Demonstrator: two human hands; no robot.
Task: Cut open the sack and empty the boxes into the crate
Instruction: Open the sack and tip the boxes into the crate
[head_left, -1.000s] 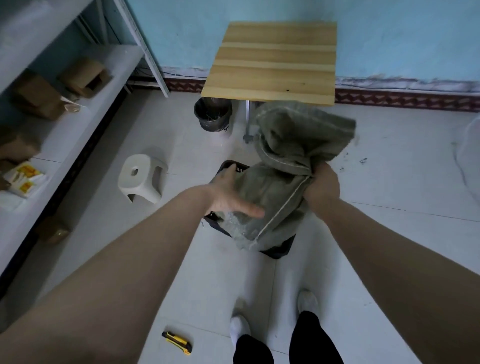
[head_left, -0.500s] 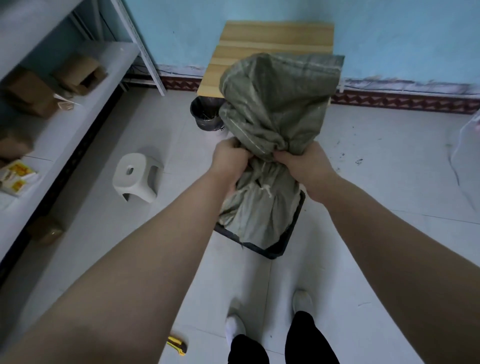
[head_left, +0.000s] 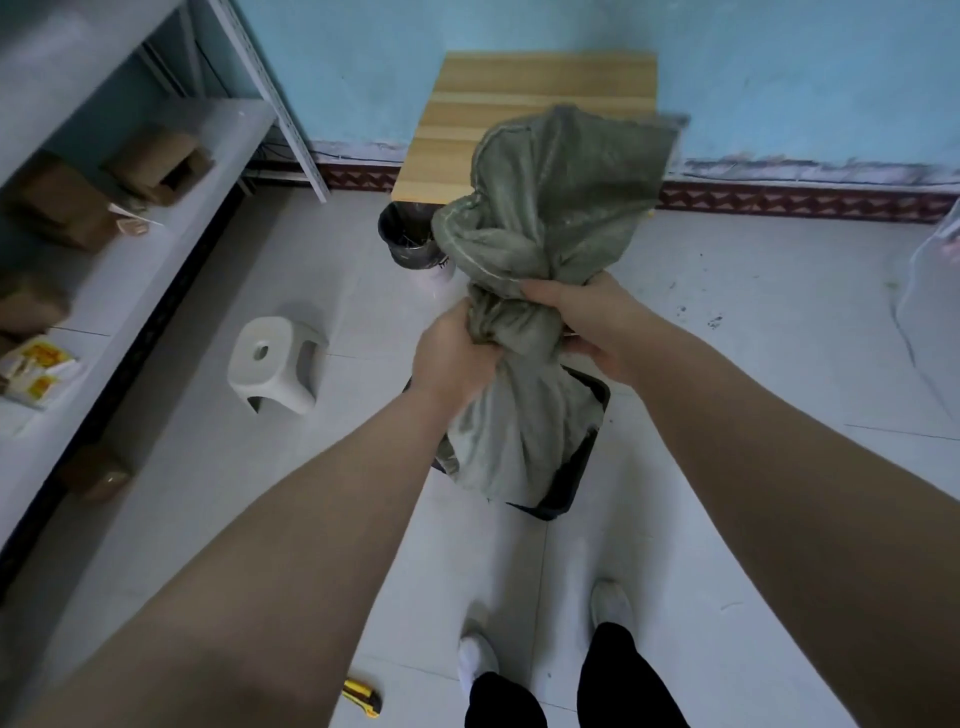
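I hold a grey-green woven sack (head_left: 550, 208) upright over a dark plastic crate (head_left: 576, 478) on the floor. My left hand (head_left: 454, 358) grips the sack's bunched middle from the left. My right hand (head_left: 587, 317) grips the same bunched part from the right. The sack's upper part bulges above my hands, and its lower end hangs down into the crate. The crate's inside is hidden by the sack, and no boxes show there. A yellow utility knife (head_left: 362, 698) lies on the floor near my feet.
A white stool (head_left: 272, 364) stands left of the crate. A wooden table (head_left: 524, 114) and a black bin (head_left: 408, 241) sit behind it by the blue wall. Grey shelving (head_left: 130, 249) on the left carries cardboard boxes (head_left: 156, 163). My feet (head_left: 478, 660) stand just before the crate.
The sack went from lying low over the crate to being lifted and bunched upright. My left hand moved from flat on it to a grip; both hands now squeeze slightly lower.
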